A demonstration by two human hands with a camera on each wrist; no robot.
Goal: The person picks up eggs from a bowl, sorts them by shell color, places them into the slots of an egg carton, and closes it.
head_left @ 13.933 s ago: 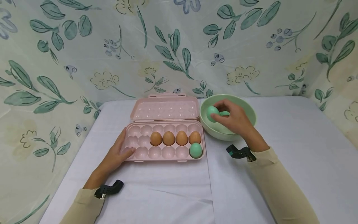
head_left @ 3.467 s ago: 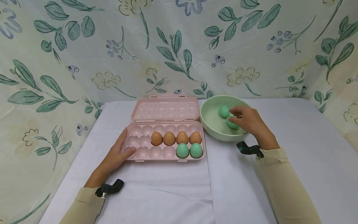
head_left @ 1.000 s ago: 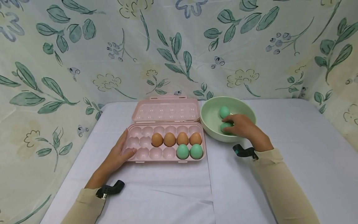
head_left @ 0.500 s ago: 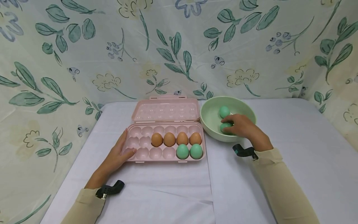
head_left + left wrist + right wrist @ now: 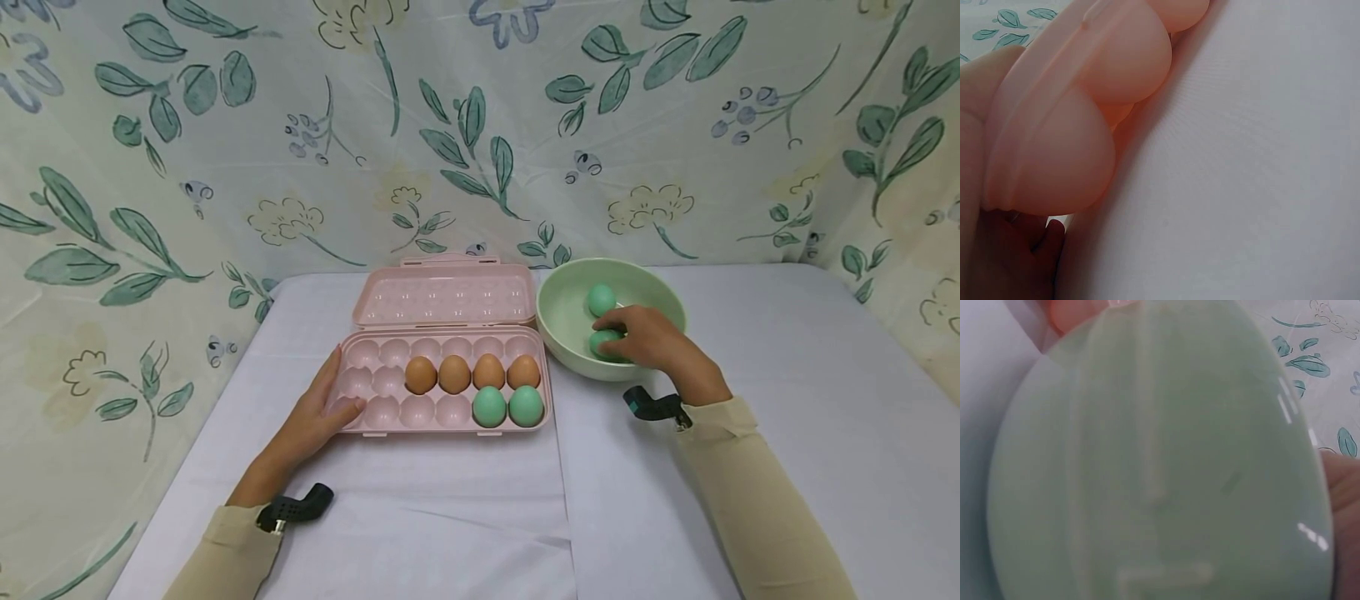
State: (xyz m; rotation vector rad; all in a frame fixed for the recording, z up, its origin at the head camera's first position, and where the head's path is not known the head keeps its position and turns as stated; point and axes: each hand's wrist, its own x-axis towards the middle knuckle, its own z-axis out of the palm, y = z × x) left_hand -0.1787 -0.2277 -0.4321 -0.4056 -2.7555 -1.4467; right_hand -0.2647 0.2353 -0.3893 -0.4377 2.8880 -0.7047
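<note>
The right hand is pinching a smooth green egg inside the glossy, round bowl, at two o'clock from the dimpled plastic egg box. The left hand is gripping the box at nine o'clock; four brown eggs are nesting inside.

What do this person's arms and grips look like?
Left sleeve and right sleeve: plain beige, long. Left wrist device and right wrist device: black, angled, each with a silvery fitting at its base; the right one has a teal patch. Left grip and right grip: ungloved. No cables visible.
</note>
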